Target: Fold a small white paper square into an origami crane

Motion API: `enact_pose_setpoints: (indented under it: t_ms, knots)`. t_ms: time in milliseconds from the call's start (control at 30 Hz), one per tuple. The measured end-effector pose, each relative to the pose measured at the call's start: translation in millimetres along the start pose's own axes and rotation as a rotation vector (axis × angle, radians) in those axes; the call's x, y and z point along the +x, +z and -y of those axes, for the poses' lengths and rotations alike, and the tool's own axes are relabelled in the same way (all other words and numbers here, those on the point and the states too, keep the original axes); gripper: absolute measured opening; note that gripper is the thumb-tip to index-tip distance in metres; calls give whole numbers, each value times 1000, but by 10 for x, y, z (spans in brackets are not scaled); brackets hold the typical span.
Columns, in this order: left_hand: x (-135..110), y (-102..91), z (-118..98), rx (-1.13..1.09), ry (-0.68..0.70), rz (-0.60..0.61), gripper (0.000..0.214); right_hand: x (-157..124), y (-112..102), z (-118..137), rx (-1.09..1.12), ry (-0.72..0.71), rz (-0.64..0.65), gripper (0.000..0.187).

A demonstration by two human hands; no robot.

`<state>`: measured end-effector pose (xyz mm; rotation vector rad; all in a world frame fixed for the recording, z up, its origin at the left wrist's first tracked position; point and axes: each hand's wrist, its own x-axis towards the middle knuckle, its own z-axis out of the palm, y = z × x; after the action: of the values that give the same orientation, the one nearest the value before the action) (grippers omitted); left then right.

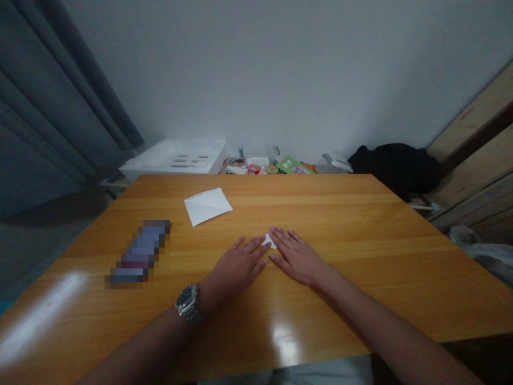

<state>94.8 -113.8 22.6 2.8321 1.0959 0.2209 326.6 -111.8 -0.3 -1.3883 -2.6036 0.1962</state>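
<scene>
Both hands lie flat on the wooden table (344, 214), fingers stretched out and pointing toward each other. Between them is a small piece of white paper (269, 241), partly covered by the fingers. My left hand (240, 264) presses on the paper's left side with its fingertips; a metal watch (188, 303) is on that wrist. From the right, my right hand (296, 256) rests its fingertips on the paper's other side. How the paper is folded under the fingers is hidden.
A white notebook sheet (208, 206) with a perforated edge lies farther back. At the left is a pixelated flat object (140, 254). Beyond the far edge stand a white plastic tray (180, 155), a green packet (294, 166) among clutter, and a black bag (395, 166).
</scene>
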Motion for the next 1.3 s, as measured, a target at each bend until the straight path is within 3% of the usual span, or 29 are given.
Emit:
enact_pose_setpoints:
  t_ms: [433, 633, 867, 1067, 1300]
  knots:
    - [-138, -15, 70, 111, -103, -84, 53, 0, 8, 21, 17, 7, -12, 67]
    - [-108, -70, 71, 160, -152, -114, 46, -4, 26, 17, 26, -1, -24, 68]
    - [-33, -82, 26, 160, -233, -117, 54, 6, 39, 14, 17, 4, -15, 70]
    - [-32, 1, -1, 27, -39, -87, 50, 10, 60, -6, 39, 0, -19, 69]
    - [-34, 9, -30, 25, -56, -78, 49, -3, 37, -47, 48, -3, 2, 69]
